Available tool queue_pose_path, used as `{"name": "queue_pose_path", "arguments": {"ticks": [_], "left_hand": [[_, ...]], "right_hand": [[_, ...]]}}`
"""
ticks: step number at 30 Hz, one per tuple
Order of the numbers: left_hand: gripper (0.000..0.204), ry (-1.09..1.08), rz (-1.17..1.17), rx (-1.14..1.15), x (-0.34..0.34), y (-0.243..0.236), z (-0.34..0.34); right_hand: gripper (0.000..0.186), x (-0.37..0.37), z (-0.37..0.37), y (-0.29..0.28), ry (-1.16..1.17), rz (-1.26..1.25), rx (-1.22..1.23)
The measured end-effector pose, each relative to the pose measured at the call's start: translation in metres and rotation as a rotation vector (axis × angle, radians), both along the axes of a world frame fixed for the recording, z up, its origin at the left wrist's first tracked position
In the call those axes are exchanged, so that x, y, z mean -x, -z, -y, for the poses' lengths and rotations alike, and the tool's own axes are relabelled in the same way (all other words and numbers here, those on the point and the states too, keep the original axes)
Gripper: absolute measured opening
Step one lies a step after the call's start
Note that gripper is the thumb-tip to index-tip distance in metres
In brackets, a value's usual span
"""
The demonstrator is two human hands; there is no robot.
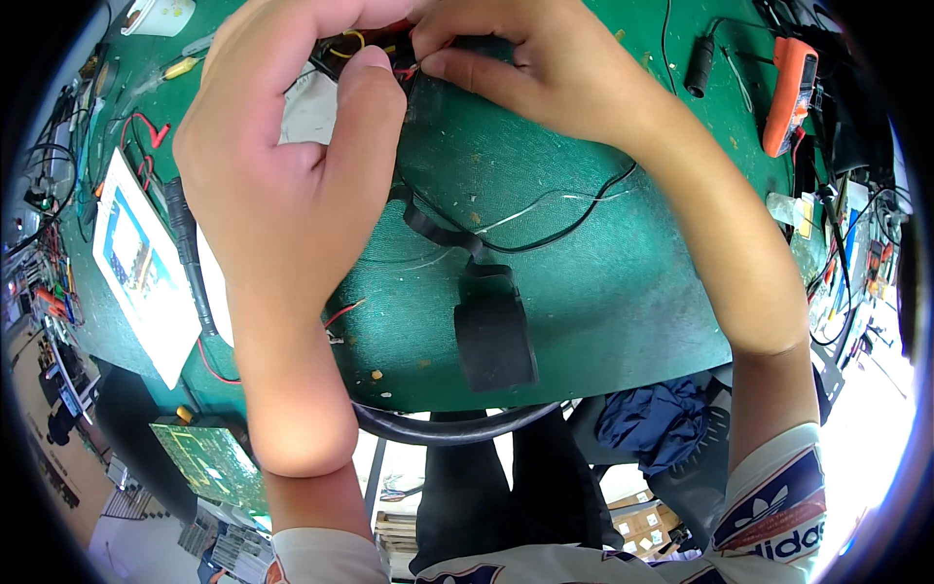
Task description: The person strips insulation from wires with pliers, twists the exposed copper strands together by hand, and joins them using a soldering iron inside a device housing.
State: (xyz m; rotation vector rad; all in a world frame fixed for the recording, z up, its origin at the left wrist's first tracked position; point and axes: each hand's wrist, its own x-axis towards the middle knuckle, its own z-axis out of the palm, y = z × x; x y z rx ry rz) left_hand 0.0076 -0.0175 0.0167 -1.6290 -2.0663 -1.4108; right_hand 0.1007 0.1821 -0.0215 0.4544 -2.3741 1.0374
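My left hand (282, 185) is curled at the top of the green mat (584, 311), thumb beside a dark object with yellow and red wires (345, 44); what its fingers grip is hidden. My right hand (525, 78) pinches at a thin wire just right of that thumb. A pale item (306, 102) shows partly behind my left hand. Below both hands a black strap with a wide pad (491, 336) lies on the mat, with a black cable (574, 232) and thin pale wires near it.
A printed white sheet (141, 273) and black cylindrical item (185, 243) lie left, above a green circuit board (195, 453). An orange meter (788, 97), a black connector (699, 68) and cluttered cables are right. A white cup (156, 15) sits top left. Blue fabric (652, 423) lies below the table edge.
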Motion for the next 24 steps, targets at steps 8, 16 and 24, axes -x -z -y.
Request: {"name": "queue_pose_path", "arguments": {"ticks": [8,16,24], "left_hand": [[0.023,-0.318,0.239,-0.076,0.003,-0.014,0.017],[0.029,-0.434,0.215,0.249,0.004,0.015,0.009],[0.041,-0.541,-0.111,0.36,0.011,0.031,0.004]], "right_hand": [[0.01,0.012,0.001,-0.004,-0.039,0.26,0.165],[0.011,0.01,-0.006,-0.014,-0.083,0.077,-0.01],[0.009,0.01,0.001,-0.02,-0.077,0.094,0.005]]}}
